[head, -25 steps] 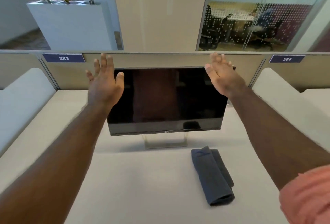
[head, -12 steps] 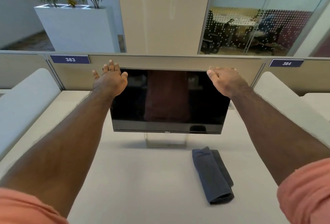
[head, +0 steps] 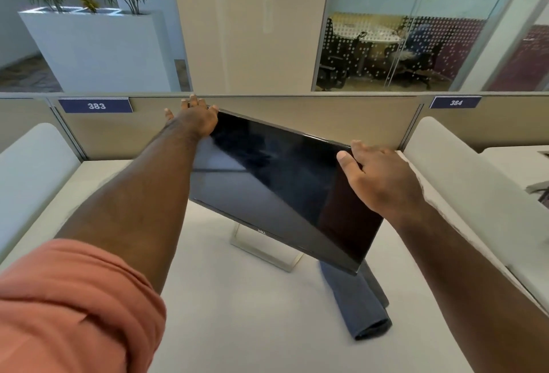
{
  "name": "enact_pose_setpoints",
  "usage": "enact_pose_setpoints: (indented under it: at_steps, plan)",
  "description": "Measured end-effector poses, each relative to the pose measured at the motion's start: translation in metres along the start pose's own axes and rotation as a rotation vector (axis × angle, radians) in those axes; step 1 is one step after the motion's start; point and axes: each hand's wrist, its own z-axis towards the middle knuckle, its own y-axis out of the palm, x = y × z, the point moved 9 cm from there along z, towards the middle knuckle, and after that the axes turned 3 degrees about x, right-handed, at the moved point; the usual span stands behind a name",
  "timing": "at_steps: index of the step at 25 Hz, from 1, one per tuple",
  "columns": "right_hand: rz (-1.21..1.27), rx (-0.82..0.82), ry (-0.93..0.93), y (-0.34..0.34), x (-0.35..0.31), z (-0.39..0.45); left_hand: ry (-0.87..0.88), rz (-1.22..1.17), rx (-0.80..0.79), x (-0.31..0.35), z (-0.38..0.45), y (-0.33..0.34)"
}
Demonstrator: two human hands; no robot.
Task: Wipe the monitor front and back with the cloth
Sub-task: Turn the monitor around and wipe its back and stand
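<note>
A black flat monitor (head: 276,182) on a clear stand (head: 263,251) sits on the white desk (head: 237,328), swung so its right side is nearer to me. My left hand (head: 194,120) grips its top left corner. My right hand (head: 375,176) grips its top right corner, thumb on the screen. A folded grey cloth (head: 356,304) lies on the desk in front; the monitor's lower right corner covers the cloth's far end.
A beige partition (head: 297,117) with labels 383 (head: 96,105) and 384 (head: 456,102) runs right behind the monitor. Padded white dividers (head: 32,173) stand at both sides of the desk. A white planter and a glass-walled room lie beyond.
Both hands went from hovering near the top corners to gripping them. The monitor has swung, its right side coming toward me and over the cloth's far end.
</note>
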Motion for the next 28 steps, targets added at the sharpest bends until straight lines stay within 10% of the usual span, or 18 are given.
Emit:
enact_pose_setpoints:
  at_steps: [9, 20, 28]
  plan:
    - [-0.168, -0.248, -0.003, -0.03, -0.069, -0.078, 0.105, 0.028, -0.054, 0.055, 0.021, 0.004]
    - [0.235, -0.522, -0.056, -0.028, -0.135, -0.126, 0.279, 0.116, -0.074, 0.122, 0.013, 0.011]
    - [0.559, -0.198, -0.131, -0.045, -0.067, -0.06, 0.335, 0.009, 0.018, 0.131, -0.074, -0.019]
